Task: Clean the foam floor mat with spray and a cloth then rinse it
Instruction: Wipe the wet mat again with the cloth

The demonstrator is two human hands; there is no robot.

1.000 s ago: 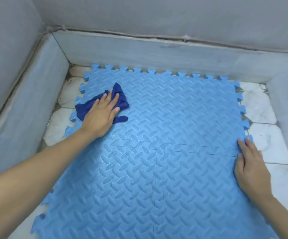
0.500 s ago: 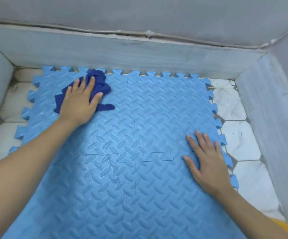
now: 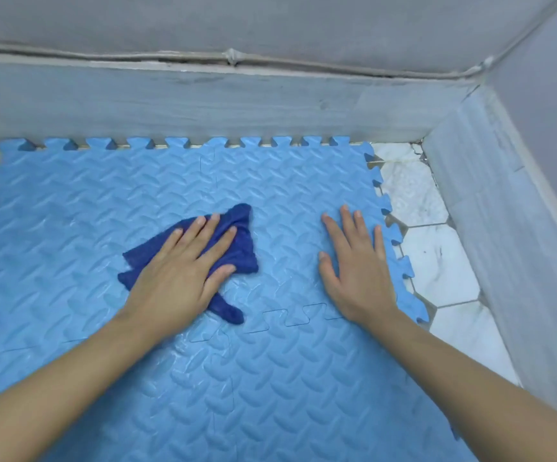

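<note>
In the head view, a crumpled dark blue cloth [image 3: 237, 241] is pressed flat under the left hand [image 3: 183, 271], fingers straight, mid-mat on the light blue interlocking foam floor mat [image 3: 270, 378], which is steadied by the flat, spread right hand [image 3: 357, 271]. Wiping is judged under way; a firm stroke toward unwiped areas is called for next, rinsing not yet done.

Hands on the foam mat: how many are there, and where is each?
2. The left hand presses the dark blue cloth flat mid-mat. The right hand lies flat on the foam mat near its right edge.
</note>
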